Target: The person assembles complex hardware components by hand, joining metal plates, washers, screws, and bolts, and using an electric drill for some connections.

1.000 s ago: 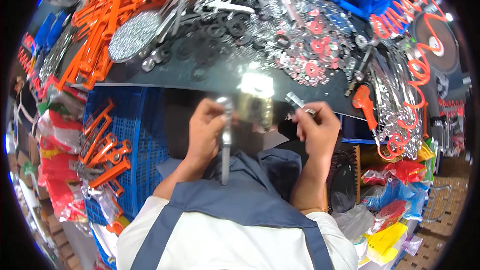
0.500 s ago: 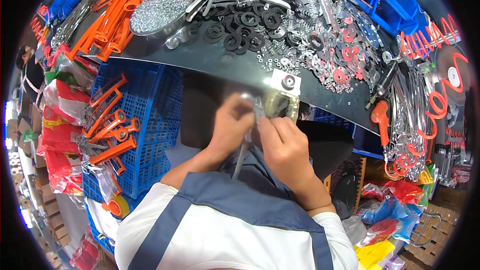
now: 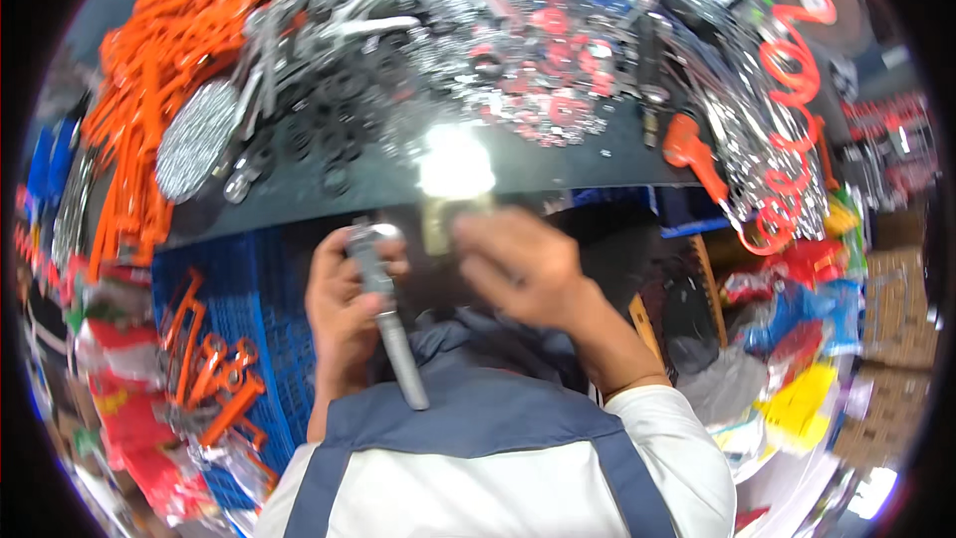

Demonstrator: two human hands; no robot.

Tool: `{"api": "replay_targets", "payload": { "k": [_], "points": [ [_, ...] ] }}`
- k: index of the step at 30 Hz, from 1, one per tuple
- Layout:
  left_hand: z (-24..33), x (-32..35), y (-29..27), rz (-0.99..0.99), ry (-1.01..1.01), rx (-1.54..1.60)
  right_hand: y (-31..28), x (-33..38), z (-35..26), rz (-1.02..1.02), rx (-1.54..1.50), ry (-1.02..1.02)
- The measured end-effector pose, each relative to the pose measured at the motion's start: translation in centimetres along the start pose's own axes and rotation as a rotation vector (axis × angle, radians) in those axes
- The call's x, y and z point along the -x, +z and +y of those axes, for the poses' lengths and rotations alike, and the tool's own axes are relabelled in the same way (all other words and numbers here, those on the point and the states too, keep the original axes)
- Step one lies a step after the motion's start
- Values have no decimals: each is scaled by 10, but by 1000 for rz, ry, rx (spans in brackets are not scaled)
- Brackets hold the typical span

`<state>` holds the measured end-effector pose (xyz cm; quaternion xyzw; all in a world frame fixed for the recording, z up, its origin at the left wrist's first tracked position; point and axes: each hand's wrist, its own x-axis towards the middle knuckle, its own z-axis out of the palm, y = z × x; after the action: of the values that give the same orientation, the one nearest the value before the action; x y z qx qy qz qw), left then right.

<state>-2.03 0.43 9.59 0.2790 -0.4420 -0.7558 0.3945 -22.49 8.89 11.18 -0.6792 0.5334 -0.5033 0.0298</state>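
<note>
My left hand [image 3: 344, 289] is closed around a grey metal part with a long bar [image 3: 400, 364]. The bar slants down toward my apron, and a rounded bright end shows at the top between my fingers. To the right, apart from that part, is my right hand [image 3: 523, 264], its fingers smeared by motion. It is next to a brass-coloured fixture [image 3: 436, 227] at the table's front edge. Above the fixture a white block [image 3: 456, 161] glares brightly, so its details are lost. Whether my right hand holds anything does not show.
On the dark table [image 3: 299, 179] lie orange frames [image 3: 149, 100], a bowl of small metal parts [image 3: 197, 139], black rings [image 3: 334, 100] and red washers [image 3: 553, 75]. An orange-handled power tool [image 3: 692, 151] is at the right. A blue crate [image 3: 279, 324] with orange frames stands at left.
The grey part has moved left with my left hand, away from the fixture and my right hand. My right hand has shifted left slightly. The whole view has turned and the table appears moved left.
</note>
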Motion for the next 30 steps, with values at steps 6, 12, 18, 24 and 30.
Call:
{"api": "replay_targets", "payload": {
  "k": [6,12,18,24,30],
  "points": [
    [14,0,-41,10,66,139,-191,57,118,589,868,639],
    [-5,-2,5,-113,-53,91,-276,72,201,120,1371,903],
    [3,9,1,-8,-17,61,-208,104,116,211,956,830],
    [6,4,-2,-11,-38,-18,-92,133,65,988,-830,999],
    [4,-16,9,-70,105,-168,-49,60,-1,361,-342,885]
  ]
}}
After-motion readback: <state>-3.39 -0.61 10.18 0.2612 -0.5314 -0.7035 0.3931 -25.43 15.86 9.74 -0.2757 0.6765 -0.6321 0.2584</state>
